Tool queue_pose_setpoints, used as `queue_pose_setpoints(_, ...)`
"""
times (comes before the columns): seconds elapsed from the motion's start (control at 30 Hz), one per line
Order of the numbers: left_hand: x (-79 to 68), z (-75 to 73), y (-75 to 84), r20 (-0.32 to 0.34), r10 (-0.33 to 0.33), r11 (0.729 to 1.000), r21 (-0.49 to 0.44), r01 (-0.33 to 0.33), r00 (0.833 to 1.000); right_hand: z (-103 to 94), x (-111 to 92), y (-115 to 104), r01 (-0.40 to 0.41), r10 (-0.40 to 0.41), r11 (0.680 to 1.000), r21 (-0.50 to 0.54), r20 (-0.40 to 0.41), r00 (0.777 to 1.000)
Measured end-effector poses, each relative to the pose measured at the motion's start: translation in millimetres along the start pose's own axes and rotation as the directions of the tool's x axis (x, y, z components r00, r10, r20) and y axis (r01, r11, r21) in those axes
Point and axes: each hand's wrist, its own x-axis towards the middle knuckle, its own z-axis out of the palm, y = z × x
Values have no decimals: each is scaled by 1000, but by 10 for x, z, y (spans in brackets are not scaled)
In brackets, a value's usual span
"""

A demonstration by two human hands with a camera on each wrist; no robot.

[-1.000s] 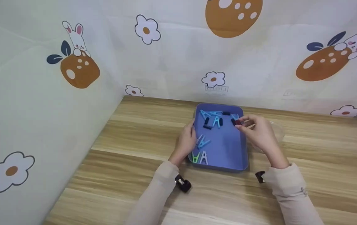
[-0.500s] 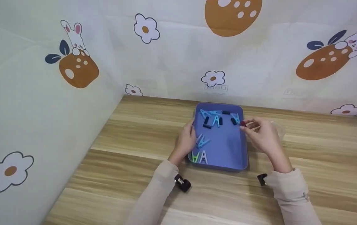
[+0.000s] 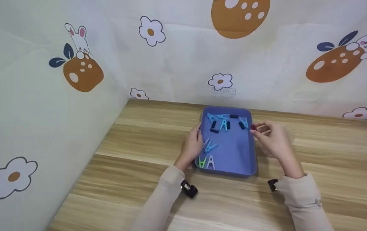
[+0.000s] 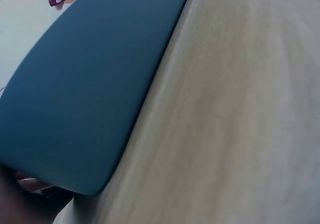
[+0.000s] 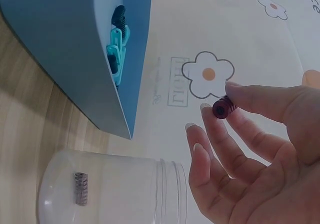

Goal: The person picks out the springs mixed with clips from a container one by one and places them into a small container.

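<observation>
A blue tray (image 3: 231, 173) holds light blue clothespins (image 3: 224, 125), a green clothespin (image 3: 202, 162), pale clothespins (image 3: 211, 162) and several black coil springs (image 3: 233, 116). My left hand (image 3: 193, 144) grips the tray's left side; in the left wrist view the tray wall (image 4: 95, 78) hides most of its fingers. With thumb and fingertips, my right hand (image 3: 275, 139) pinches a dark red coil spring (image 5: 224, 107) just outside the tray's right rim. Below that hand stands a clear plastic jar (image 5: 125, 184), partly hidden in the head view. One coil spring (image 5: 81, 189) shows inside the jar.
A wood-grain table (image 3: 138, 138) carries the tray and jar. Behind it rises a pale backdrop (image 3: 177, 64) printed with flowers, oranges and rabbits. Black wrist devices (image 3: 188, 188) are strapped at both sleeves.
My right hand has moved right with the red spring, from above the tray's interior to beyond its right rim, toward the jar. My left hand has stayed at the tray's side.
</observation>
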Motion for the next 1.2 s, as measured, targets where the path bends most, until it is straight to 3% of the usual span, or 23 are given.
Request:
queue_pose_setpoints(0.43, 81, -133, 13, -2, -25, 1000, -3, 25, 1000, -49, 79, -72, 37, -38, 999, -19, -60, 997)
queue_pose_setpoints(0.77, 59, -69, 29, 12, -51, 998, 25, 51, 999, -128, 55, 13, 18, -20, 999, -27, -67, 998)
queue_pose_setpoints(1.03, 46, -12, -1, 1, -7, 1000, 7, 7, 1000, -172, 5, 68, 2, -6, 999, -40, -81, 997)
queue_pose_setpoints(1.2, 20, 12, -24, 22, -13, 1000, -27, 14, 1000, -167, -18, 99, 0, -4, 999, -50, -81, 997)
